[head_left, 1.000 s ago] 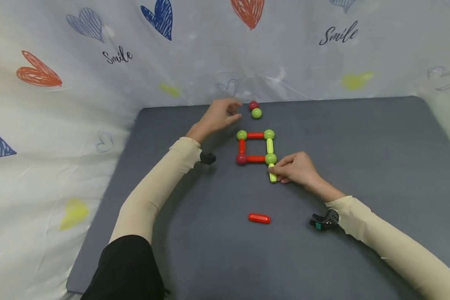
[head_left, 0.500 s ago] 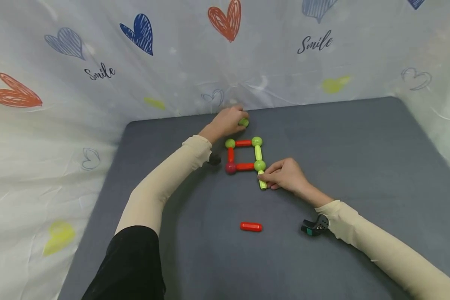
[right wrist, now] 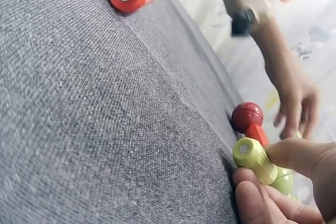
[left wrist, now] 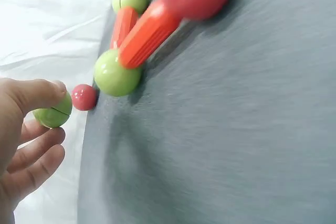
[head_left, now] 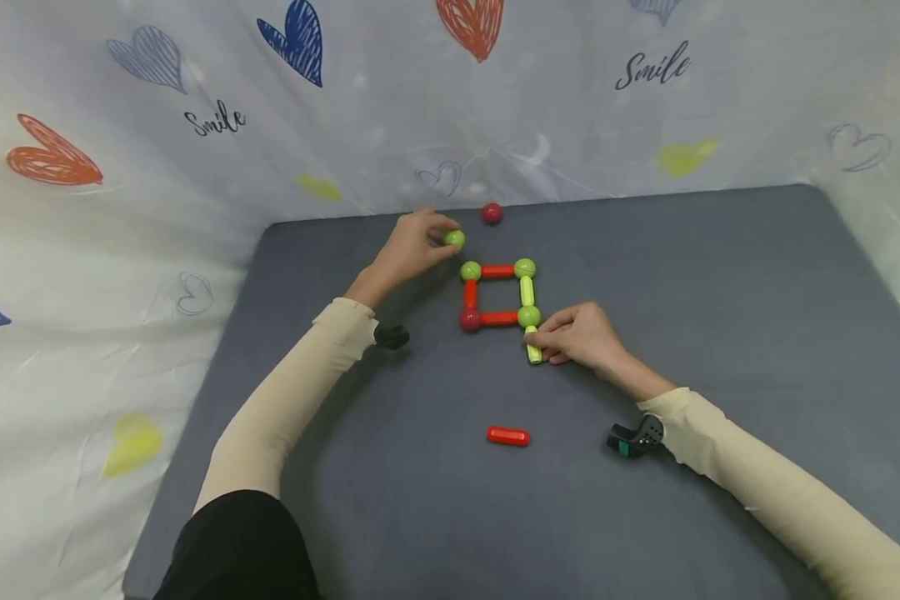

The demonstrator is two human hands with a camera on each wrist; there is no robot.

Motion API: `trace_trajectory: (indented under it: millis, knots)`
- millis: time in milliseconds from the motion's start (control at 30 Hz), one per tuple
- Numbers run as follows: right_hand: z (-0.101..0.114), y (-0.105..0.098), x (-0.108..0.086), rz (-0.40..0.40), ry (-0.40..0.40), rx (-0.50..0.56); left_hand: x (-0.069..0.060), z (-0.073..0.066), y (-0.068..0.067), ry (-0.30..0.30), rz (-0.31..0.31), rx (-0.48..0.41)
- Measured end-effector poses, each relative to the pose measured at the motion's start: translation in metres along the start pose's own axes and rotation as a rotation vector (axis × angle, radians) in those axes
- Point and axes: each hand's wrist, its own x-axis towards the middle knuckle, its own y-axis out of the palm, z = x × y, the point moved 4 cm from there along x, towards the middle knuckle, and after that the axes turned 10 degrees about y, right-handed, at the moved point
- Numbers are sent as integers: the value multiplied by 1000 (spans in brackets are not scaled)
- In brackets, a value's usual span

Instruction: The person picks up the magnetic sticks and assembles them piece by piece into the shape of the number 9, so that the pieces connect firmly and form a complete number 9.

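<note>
Between thumb and fingers, my left hand (head_left: 414, 245) pinches a green ball (left wrist: 54, 111), raised above the table beyond the far left corner of a square frame. That frame joins red rods (head_left: 499, 318) and a yellow-green rod (head_left: 527, 291) with green balls (head_left: 525, 267) and one red ball (head_left: 470, 320) at its corners. My right hand (head_left: 587, 337) pinches a second yellow-green rod (right wrist: 255, 158), which extends toward me from the frame's near right green ball (head_left: 528, 316). A pale disc shows on this rod's free end in the right wrist view.
A loose red ball (head_left: 492, 214) rests at the table's far edge, by the heart-printed sheet (head_left: 390, 108). One loose red rod (head_left: 507, 436) lies nearer on the grey table (head_left: 420, 500). Dark wrist devices (head_left: 636, 437) sit at both sleeves.
My left hand has taken the green ball from beside the loose red ball and brought it left and nearer. The right hand keeps its grip on the yellow-green rod. The head view shifted.
</note>
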Motion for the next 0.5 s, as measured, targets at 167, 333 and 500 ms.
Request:
trace_trajectory:
  millis: [167, 333, 500]
  knots:
    - [3, -2, 3, -20, 4, -2, -43, -16, 2, 16, -103, -93]
    - [4, -1, 7, -30, 22, 6, -80, -46, 20, 62, -191, -236]
    - [7, 1, 11, -34, 28, 7, -104, -76, 45, 62, -199, -368]
